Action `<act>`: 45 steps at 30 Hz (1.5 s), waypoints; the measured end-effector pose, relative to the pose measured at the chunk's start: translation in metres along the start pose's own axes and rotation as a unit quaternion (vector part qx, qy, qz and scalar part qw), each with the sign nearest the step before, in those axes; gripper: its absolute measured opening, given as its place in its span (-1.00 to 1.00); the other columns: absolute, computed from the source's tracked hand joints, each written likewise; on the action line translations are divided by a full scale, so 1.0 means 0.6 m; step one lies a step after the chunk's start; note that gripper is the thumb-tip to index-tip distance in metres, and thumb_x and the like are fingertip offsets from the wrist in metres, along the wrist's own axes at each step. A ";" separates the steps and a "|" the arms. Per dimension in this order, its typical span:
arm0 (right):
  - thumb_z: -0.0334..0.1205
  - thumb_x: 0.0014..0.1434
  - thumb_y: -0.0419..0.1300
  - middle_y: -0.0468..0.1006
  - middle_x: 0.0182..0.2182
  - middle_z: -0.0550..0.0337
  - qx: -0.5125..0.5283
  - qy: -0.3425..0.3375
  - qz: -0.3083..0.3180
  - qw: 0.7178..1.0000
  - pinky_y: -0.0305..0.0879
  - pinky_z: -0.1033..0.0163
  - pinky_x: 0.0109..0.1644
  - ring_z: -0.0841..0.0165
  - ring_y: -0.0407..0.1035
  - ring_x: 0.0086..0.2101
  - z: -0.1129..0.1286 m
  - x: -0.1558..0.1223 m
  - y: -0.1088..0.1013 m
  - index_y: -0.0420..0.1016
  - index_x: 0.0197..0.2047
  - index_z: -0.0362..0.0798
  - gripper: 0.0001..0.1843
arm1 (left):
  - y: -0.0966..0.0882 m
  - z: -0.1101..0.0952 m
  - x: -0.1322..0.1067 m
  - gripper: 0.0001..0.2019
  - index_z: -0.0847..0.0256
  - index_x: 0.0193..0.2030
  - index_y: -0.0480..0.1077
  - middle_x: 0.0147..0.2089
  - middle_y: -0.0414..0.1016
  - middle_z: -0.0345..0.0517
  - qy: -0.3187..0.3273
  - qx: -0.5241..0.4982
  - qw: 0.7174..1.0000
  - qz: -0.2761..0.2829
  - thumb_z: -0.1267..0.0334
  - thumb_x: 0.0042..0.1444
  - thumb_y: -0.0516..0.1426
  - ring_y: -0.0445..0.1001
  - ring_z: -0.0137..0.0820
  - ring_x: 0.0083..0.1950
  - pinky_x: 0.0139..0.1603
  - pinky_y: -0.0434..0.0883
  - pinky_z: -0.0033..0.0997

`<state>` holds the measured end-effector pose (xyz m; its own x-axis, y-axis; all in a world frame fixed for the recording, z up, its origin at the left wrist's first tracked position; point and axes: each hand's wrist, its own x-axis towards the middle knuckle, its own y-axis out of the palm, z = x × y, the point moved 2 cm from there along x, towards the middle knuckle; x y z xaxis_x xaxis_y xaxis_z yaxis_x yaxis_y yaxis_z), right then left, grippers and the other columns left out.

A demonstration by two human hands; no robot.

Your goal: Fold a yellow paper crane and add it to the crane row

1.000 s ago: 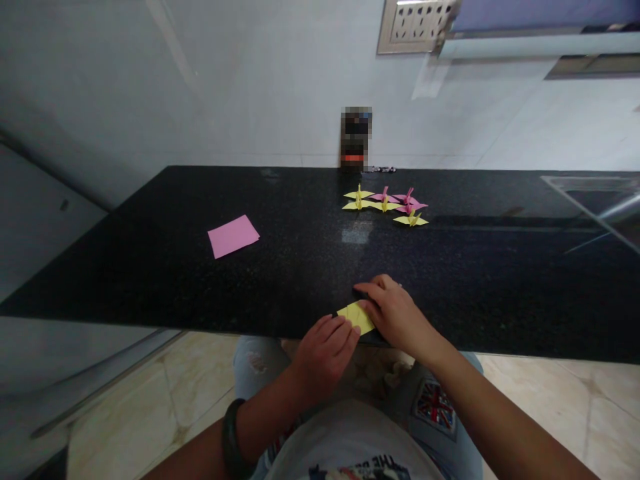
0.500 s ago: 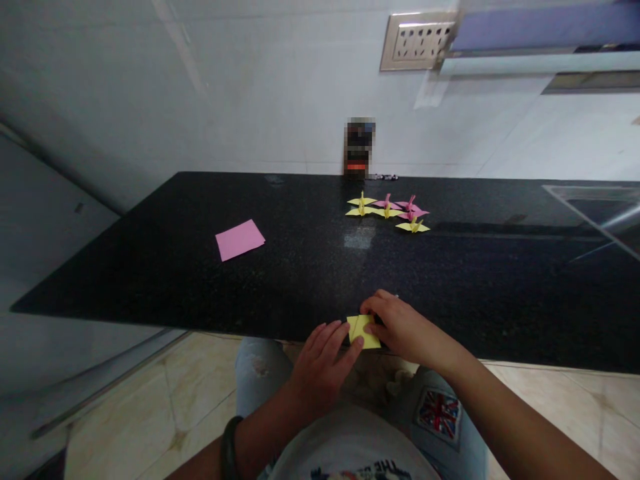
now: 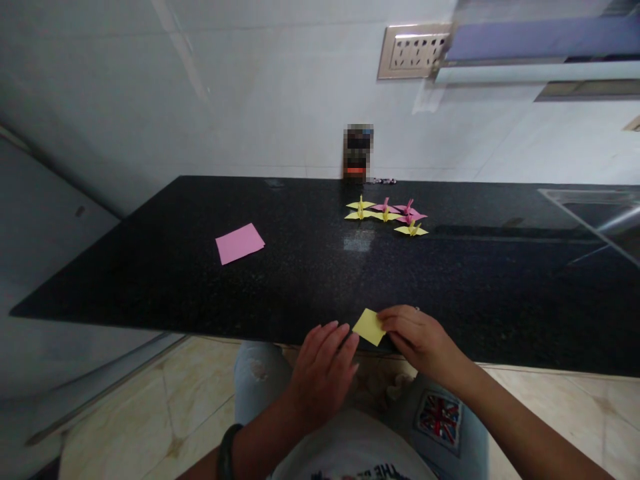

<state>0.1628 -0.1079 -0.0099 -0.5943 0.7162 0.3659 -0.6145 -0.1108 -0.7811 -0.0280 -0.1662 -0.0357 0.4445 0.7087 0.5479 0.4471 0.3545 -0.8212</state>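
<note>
A small folded square of yellow paper (image 3: 369, 327) is at the front edge of the black counter, turned so one corner points toward the wall. My right hand (image 3: 417, 337) pinches its right corner between thumb and fingers. Just left of the paper, my left hand (image 3: 327, 360) rests at the counter edge with its fingers stretched out, close to the paper's left corner. Further back stand several folded paper cranes, yellow ones (image 3: 360, 213) and pink ones (image 3: 407, 211), grouped together.
A stack of pink paper (image 3: 240, 244) lies on the left of the black counter (image 3: 300, 280). Against the wall stands a blurred dark object (image 3: 357, 153), with a small patterned item (image 3: 384, 181) beside it. A glass-like panel (image 3: 600, 207) is at the far right, and a socket plate (image 3: 414, 51) is on the wall.
The yellow paper has turned from lying square to cornerwise, showing a plain face. My right hand has shifted slightly right to its corner, and my left hand has let go of it.
</note>
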 end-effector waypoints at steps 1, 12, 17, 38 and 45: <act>-0.47 0.08 -0.04 0.45 -0.22 0.05 0.001 -0.009 0.017 1.000 0.29 0.15 -0.14 0.33 0.32 -0.17 -0.004 -0.003 0.001 0.38 -0.26 -0.06 -0.76 | 0.002 -0.002 0.006 -0.61 0.32 0.06 0.19 0.03 0.31 0.11 0.000 0.007 1.000 0.018 0.31 0.05 0.03 0.16 -0.18 0.13 0.06 0.20 -0.08; -0.32 0.05 0.09 0.39 -0.17 0.00 -0.052 0.002 0.071 0.996 0.22 0.02 -0.10 0.21 0.24 -0.13 0.016 -0.017 0.000 0.38 -0.12 -0.05 -0.72 | 0.029 -0.009 0.025 -0.60 0.32 0.04 0.23 0.04 0.31 0.03 -0.025 -0.002 0.993 0.118 0.21 0.06 0.02 0.16 -0.18 0.11 0.09 0.15 -0.09; -0.31 0.11 0.05 0.41 -0.28 0.04 -0.057 0.032 0.050 0.997 0.25 0.09 -0.16 0.25 0.27 -0.22 0.026 -0.023 0.016 0.40 -0.14 -0.05 -0.77 | 0.022 -0.003 0.032 -0.61 0.30 0.02 0.24 0.00 0.33 0.05 -0.029 -0.037 0.990 0.134 0.21 0.05 0.04 0.17 -0.20 0.11 0.09 0.19 -0.08; -0.35 0.12 0.03 0.42 -0.24 0.05 -0.011 0.056 0.023 0.998 0.23 0.13 -0.16 0.28 0.27 -0.20 0.016 -0.031 0.013 0.46 -0.22 -0.03 -0.78 | 0.001 0.023 0.032 -0.70 0.22 -0.04 0.31 -0.01 0.34 -0.02 0.016 -0.091 0.984 0.154 0.33 0.05 0.03 0.23 -0.23 0.02 0.05 0.22 -0.07; -0.35 0.09 0.06 0.42 -0.32 0.08 -0.005 0.128 -0.010 0.992 0.21 0.15 -0.19 0.30 0.28 -0.26 0.023 -0.017 0.015 0.45 -0.32 -0.06 -0.85 | 0.003 0.023 0.032 -0.71 0.22 -0.06 0.32 -0.01 0.34 -0.03 0.019 -0.089 0.985 0.145 0.32 0.04 0.06 0.23 -0.24 0.01 0.04 0.22 -0.08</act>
<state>0.1562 -0.1257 -0.0138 -0.4297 0.8698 0.2426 -0.6193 -0.0884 -0.7802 -0.0296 -0.1435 -0.0287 0.6011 0.7399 0.3020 0.4241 0.0249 -0.9053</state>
